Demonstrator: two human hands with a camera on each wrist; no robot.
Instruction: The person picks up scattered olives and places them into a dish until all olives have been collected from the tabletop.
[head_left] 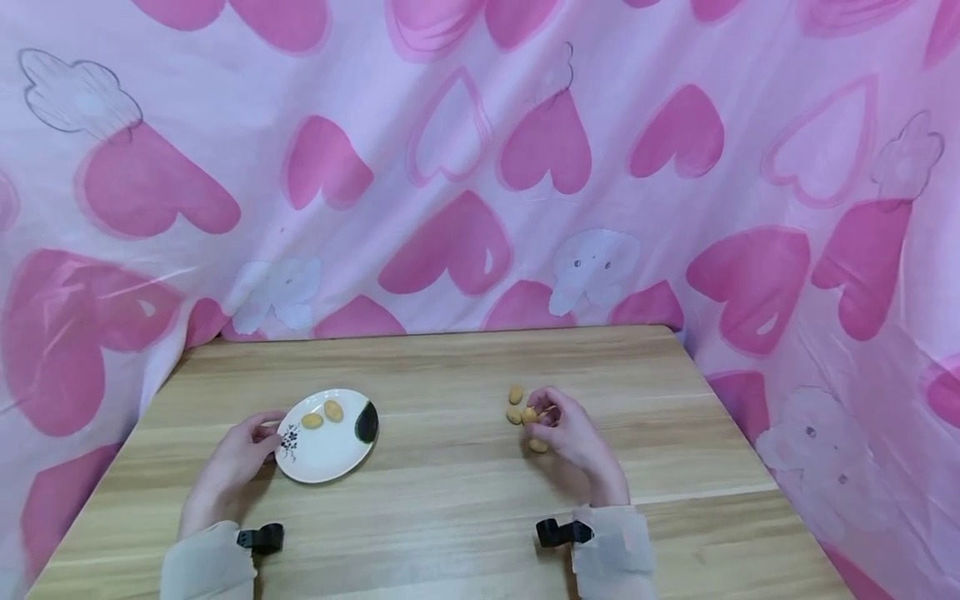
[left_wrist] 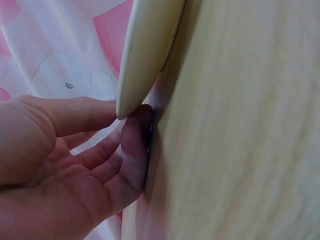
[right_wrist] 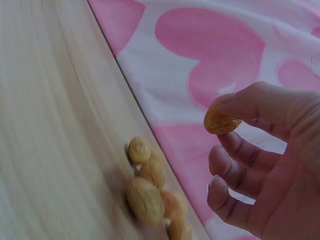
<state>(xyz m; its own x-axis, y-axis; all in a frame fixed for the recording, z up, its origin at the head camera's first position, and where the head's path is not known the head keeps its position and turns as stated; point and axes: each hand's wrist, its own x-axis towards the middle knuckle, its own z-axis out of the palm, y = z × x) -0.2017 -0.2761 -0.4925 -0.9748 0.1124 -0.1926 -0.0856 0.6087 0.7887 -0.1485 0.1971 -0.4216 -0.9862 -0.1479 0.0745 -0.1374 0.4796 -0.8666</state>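
My left hand (head_left: 238, 452) pinches the near-left rim of a round white plate (head_left: 324, 460), thumb on top and fingertips under the edge in the left wrist view. Two small yellow-brown potatoes (head_left: 333, 410) lie on the plate, which bears a dark green patch and a black sprig print. My right hand (head_left: 572, 433) holds one small potato (right_wrist: 220, 121) between thumb and index finger, with the other fingers loosely bent. Below it, several more potatoes (right_wrist: 145, 200) sit close together on the table, partly hidden by the hand in the head view.
The wood-grain table (head_left: 420, 508) ends at the back against a pink and white cloth (head_left: 450, 167) with hearts, which hangs along the right side too. Each sleeve cuff carries a small black camera (head_left: 261, 538).
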